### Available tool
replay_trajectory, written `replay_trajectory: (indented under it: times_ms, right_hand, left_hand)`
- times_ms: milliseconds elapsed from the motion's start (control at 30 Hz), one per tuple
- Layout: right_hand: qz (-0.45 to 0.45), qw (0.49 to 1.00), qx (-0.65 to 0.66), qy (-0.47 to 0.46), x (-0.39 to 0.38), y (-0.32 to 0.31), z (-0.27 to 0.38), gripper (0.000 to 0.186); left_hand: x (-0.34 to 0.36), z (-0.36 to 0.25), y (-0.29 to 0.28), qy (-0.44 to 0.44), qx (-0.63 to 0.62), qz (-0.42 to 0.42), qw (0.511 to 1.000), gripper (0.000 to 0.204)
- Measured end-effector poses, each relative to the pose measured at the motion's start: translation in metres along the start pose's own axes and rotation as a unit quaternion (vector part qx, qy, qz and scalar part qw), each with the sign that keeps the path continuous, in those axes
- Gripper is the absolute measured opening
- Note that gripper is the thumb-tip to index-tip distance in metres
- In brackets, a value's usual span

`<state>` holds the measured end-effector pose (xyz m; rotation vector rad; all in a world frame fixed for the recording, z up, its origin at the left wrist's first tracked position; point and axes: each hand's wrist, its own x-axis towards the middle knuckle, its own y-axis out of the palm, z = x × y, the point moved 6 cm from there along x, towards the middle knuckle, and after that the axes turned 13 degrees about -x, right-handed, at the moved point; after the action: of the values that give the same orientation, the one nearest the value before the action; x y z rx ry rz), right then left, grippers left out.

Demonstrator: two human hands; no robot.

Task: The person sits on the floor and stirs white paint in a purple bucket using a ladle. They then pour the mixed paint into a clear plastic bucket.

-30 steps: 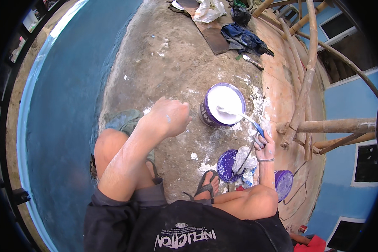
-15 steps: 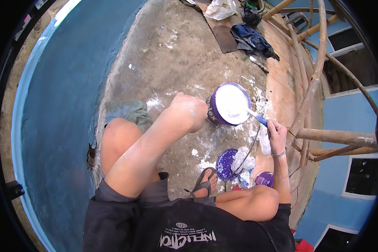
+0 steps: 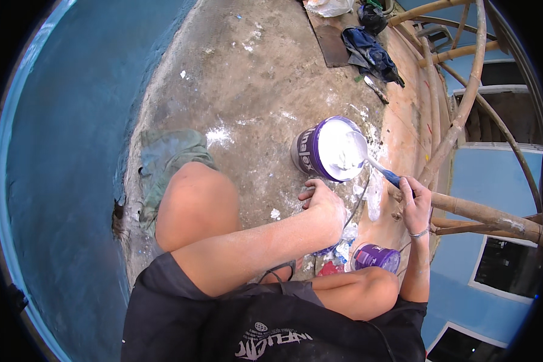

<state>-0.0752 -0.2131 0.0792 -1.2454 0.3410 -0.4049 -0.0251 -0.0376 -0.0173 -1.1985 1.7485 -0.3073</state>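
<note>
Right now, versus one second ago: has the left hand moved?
Yes. Judged against the white floor splash, the left hand has moved rightward and lower in the view; it was just beside that splash.

I read the head view as bright, with even, diffuse daylight; the source direction I cannot determine; shadows on the concrete ground (image 3: pixel 253 90) are soft and faint; the white paste (image 3: pixel 342 143) in the bucket (image 3: pixel 304 151) sits near overexposure, its surface detail partly washed out; the blue wall (image 3: pixel 72 151) carries a pale sheen along its upper-left edge; the window openings (image 3: pixel 507 265) and the black shirt (image 3: pixel 223 320) register dark; I observe strong fisheye curvature, with the wall's border visibly bowed; black vignetting closes the corners; central detail is reasonably sharp, softening toward the rim.
</note>
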Motion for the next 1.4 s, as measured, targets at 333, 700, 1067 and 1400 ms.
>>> replay_trajectory:
  times_ms: [333,700,1067,1400]
  right_hand:
    - [-0.034,0.994,-0.052,-0.085,0.011,0.097,-0.019,0.027]
    - [-0.05,0.997,-0.03,-0.046,-0.007,0.086,-0.039,0.026]
    - [-0.103,0.995,0.007,0.001,-0.054,0.013,-0.045,0.023]
    - [-0.146,0.985,-0.073,-0.05,-0.061,0.003,-0.033,0.023]
  left_hand:
    - [-0.006,0.006,-0.001,0.01,0.002,0.015,1.0,0.036]
    - [-0.014,0.004,0.001,0.006,0.012,0.013,1.0,0.037]
    - [-0.003,-0.004,0.009,0.014,-0.011,0.008,1.0,0.041]
    - [-0.002,-0.009,0.014,0.01,0.019,0.037,0.999,0.041]
